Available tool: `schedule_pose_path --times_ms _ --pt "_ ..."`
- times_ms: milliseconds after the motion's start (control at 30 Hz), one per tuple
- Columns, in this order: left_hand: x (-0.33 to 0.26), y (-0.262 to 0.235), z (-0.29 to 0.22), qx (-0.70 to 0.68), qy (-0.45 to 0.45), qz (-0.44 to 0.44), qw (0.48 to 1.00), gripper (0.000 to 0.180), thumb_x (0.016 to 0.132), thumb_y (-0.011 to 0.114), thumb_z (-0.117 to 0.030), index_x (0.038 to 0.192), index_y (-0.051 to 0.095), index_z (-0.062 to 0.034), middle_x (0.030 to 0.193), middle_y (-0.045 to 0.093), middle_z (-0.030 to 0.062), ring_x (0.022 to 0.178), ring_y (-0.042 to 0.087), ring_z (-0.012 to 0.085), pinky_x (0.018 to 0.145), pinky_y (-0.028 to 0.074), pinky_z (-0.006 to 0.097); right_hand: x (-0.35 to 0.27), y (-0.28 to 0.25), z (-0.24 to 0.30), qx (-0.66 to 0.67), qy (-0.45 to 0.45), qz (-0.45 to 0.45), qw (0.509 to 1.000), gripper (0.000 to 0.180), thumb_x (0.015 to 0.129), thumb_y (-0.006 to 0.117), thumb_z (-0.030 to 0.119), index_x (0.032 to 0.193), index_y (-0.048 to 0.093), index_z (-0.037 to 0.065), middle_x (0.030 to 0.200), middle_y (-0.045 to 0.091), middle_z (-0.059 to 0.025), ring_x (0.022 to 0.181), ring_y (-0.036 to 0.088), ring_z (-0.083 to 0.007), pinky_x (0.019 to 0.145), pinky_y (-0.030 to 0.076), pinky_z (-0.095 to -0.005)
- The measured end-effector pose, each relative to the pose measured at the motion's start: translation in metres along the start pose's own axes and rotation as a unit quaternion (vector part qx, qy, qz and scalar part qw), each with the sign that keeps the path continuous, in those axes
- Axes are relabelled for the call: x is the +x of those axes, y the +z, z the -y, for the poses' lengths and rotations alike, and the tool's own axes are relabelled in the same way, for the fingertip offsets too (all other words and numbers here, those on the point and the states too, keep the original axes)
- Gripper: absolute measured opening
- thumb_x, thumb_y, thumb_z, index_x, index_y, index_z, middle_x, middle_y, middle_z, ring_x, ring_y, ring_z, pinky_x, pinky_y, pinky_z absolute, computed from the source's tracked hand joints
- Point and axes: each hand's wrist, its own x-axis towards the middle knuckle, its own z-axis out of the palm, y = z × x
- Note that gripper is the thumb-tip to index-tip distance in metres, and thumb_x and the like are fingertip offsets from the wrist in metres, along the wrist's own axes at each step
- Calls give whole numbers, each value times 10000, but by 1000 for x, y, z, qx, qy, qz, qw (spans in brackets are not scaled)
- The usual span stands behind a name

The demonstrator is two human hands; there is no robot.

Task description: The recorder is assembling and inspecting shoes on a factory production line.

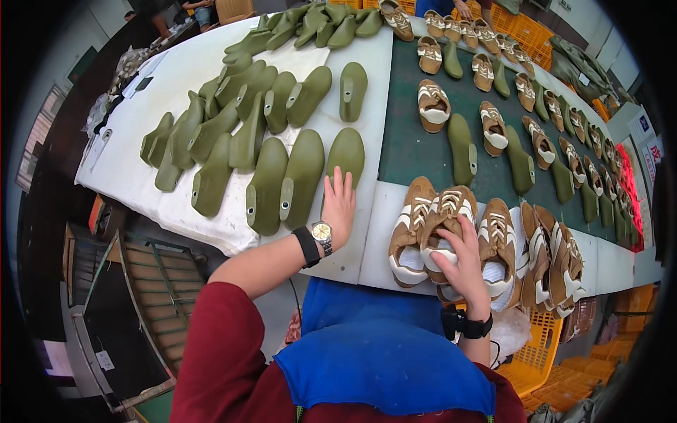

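My left hand (339,204) lies flat and open on the white table (176,84), its fingers touching the heel end of an olive-green shoe last (346,151). More green lasts (240,134) lie in rows to its left. My right hand (463,262) grips a brown and white shoe (443,215) in a cluster of several such shoes (497,243) at the near table edge. A wristwatch sits on my left wrist, a black band on my right.
A dark green belt (412,151) runs away to the right, carrying alternating shoes and lasts. Orange crates (525,28) stand at the far end, a yellow crate (539,345) sits below the table edge. A metal rack (151,282) stands lower left. Other people are at the far end.
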Motion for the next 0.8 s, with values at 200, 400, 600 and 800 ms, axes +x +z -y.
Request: schedule_pose_path --times_ms 200,400,600,800 --pt "1 0 -2 31 16 21 999 478 855 478 -258 1314 450 -129 1447 277 132 1310 220 431 1027 218 563 -1 2 -2 -7 -5 0 1000 417 727 694 260 1078 597 56 1347 352 -227 1267 309 -397 1045 264 -451" --pt "3 -5 -7 47 -8 47 998 531 845 518 -281 1344 421 -128 1473 236 121 1328 201 418 1027 203 589 0 4 -3 -8 -11 -6 1000 419 718 701 253 1075 599 59 1349 351 -222 1268 307 -396 1044 265 -452" --pt "3 0 -9 40 -22 28 999 506 841 523 -276 1322 450 -135 1464 258 117 1329 205 408 1024 209 585 1 5 -3 -12 -8 -3 1000 421 719 701 259 1078 600 63 1355 344 -218 1269 304 -396 1048 263 -447" --pt "-4 1 7 -158 16 -80 984 459 787 585 -202 1226 504 -94 1375 355 179 1284 278 415 1015 265 534 1 3 -4 -19 -8 -3 1000 430 724 705 282 1081 603 67 1353 338 -236 1269 297 -406 1052 254 -447"
